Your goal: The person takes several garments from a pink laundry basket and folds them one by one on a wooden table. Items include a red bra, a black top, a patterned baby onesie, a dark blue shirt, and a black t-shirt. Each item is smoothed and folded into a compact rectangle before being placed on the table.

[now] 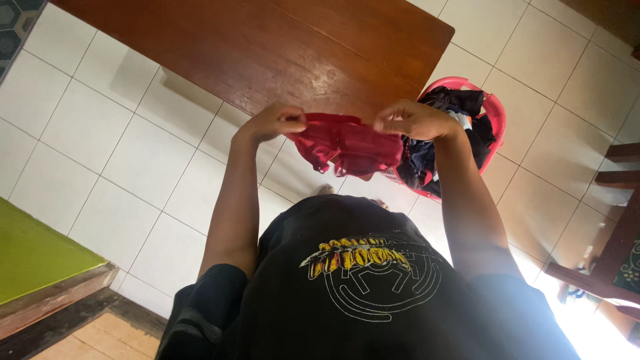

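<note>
The floor is laid with large pale square tiles with thin grey joints, and a strip of patterned dark tile shows at the top left corner. A reddish-brown wooden table with a worn, glossy top stands across the upper middle, while dark wooden chair parts stand at the right edge. A bright green surface on a wooden frame fills the lower left, and strong light glares off the tiles at the bottom right.

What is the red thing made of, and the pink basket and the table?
The red garment looks like soft cloth: it droops and creases between the left hand and right hand. The pink basket seems smooth moulded plastic. The table looks like polished brown wood, showing grain and shine.
</note>
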